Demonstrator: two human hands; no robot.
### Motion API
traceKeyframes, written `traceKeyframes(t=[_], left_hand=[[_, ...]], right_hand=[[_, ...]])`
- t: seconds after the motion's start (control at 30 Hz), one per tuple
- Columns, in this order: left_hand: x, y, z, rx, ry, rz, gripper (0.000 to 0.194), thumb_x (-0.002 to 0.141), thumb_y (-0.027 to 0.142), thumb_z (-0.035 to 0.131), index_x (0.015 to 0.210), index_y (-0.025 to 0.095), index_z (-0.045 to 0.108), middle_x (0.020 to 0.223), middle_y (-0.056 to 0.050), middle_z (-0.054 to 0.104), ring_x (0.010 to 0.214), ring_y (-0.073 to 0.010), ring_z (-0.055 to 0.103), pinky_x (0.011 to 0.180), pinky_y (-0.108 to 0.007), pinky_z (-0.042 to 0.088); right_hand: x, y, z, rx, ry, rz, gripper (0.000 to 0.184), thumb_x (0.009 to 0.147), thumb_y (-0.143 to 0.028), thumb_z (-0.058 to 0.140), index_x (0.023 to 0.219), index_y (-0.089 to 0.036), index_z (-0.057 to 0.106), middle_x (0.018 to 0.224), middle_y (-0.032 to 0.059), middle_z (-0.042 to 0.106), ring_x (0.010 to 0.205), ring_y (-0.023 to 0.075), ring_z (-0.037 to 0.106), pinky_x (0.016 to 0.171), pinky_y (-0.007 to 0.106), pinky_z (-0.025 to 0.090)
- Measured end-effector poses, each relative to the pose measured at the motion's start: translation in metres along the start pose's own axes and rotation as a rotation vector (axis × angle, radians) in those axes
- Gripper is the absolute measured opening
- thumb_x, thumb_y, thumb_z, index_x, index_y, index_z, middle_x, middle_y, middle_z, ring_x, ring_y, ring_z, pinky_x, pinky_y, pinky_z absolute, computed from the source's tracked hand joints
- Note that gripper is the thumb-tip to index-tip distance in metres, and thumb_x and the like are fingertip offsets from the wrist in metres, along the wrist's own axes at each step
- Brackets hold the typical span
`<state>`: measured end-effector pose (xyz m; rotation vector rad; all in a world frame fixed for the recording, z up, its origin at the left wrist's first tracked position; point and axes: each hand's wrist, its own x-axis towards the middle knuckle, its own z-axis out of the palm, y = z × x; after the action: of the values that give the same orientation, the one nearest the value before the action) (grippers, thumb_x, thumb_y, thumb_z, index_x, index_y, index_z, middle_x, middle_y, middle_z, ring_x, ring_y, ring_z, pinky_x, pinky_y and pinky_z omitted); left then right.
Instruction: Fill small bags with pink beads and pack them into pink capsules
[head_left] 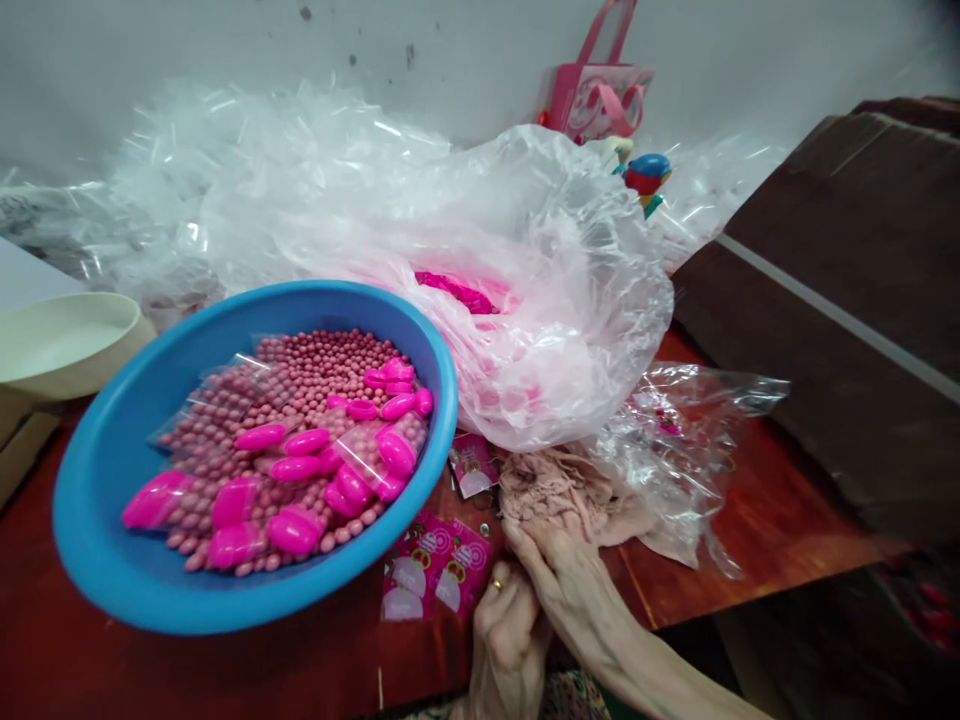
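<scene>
My left hand (508, 635), with a ring on one finger, is curled closed at the table's front edge. Whatever its fingers hold, if anything, is hidden. Right beside it, my right hand (564, 572) has its fingers bent and pressed together against the edge of a crumpled beige cloth (551, 490); what they pinch is out of sight. Pink printed cards (435, 570) lie just left of my hands, and another small printed card (474, 465) sits behind them. A blue basin (247, 615) holds pink beads (322, 360), bright pink plastic pieces (296, 530) and small clear bags.
A large clear plastic bag (570, 330) with pink contents stands behind the cards. Clear packets (247, 170) are heaped along the wall. Cardboard (847, 270) rises at right, a pale bowl (67, 340) at left. A pink bag (592, 95) and colourful toy (649, 175) stand at the back.
</scene>
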<state>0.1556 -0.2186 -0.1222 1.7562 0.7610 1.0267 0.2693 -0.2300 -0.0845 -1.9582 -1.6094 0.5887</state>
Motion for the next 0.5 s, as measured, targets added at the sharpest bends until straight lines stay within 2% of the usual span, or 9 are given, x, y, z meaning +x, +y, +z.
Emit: traceKeyframes(t=[0.07,0.1,0.2,0.27,0.37,0.5], left_hand=[[-0.001,-0.003,0.001,0.003,0.018,0.045,0.026,0.09,0.013,0.044,0.096,0.014,0.069,0.078,-0.013,0.072,0.07,-0.0234,0.064,0.066,-0.034,0.05],[-0.002,-0.005,0.002,0.003,0.03,0.06,0.027,0.09,0.014,0.043,0.095,0.014,0.069,0.075,-0.012,0.072,0.068,-0.023,0.064,0.063,-0.033,0.05],[-0.007,-0.012,0.008,-0.002,0.069,0.062,0.029,0.092,0.017,0.04,0.095,0.015,0.069,0.07,-0.012,0.07,0.063,-0.0232,0.063,0.059,-0.034,0.049],[-0.012,-0.017,0.014,-0.011,0.092,0.046,0.033,0.093,0.018,0.036,0.096,0.017,0.069,0.067,-0.011,0.069,0.062,-0.0237,0.063,0.058,-0.035,0.048],[-0.019,-0.023,0.023,-0.038,0.118,0.025,0.039,0.094,0.02,0.031,0.097,0.019,0.069,0.067,-0.013,0.069,0.065,-0.0253,0.065,0.059,-0.038,0.048],[-0.024,-0.023,0.026,-0.073,0.131,-0.03,0.043,0.094,0.02,0.028,0.101,0.02,0.07,0.072,-0.015,0.07,0.073,-0.0283,0.066,0.066,-0.042,0.05]], right_hand=[[0.007,-0.001,0.007,-0.087,0.009,0.026,0.036,0.094,-0.034,0.034,0.08,-0.02,0.063,0.073,0.0051,0.066,0.075,0.0235,0.062,0.092,0.062,0.038],[0.008,-0.001,0.009,-0.118,0.008,0.027,0.034,0.094,-0.032,0.034,0.08,-0.02,0.062,0.073,0.0052,0.066,0.074,0.0233,0.061,0.091,0.062,0.038],[0.009,-0.002,0.008,-0.188,-0.008,0.011,0.03,0.092,-0.028,0.036,0.077,-0.021,0.06,0.07,0.004,0.065,0.069,0.0219,0.06,0.086,0.058,0.043],[0.007,-0.002,0.006,-0.219,-0.017,-0.009,0.026,0.091,-0.025,0.037,0.078,-0.021,0.06,0.072,0.0036,0.066,0.071,0.0221,0.062,0.087,0.057,0.043],[0.005,-0.001,0.004,-0.292,-0.006,-0.084,0.023,0.089,-0.019,0.038,0.085,-0.022,0.06,0.079,0.0049,0.069,0.077,0.0236,0.064,0.085,0.056,0.046],[0.009,0.001,0.002,-0.337,-0.03,-0.185,0.02,0.084,-0.013,0.039,0.08,-0.023,0.056,0.073,0.0029,0.067,0.07,0.0224,0.064,0.076,0.051,0.052]])
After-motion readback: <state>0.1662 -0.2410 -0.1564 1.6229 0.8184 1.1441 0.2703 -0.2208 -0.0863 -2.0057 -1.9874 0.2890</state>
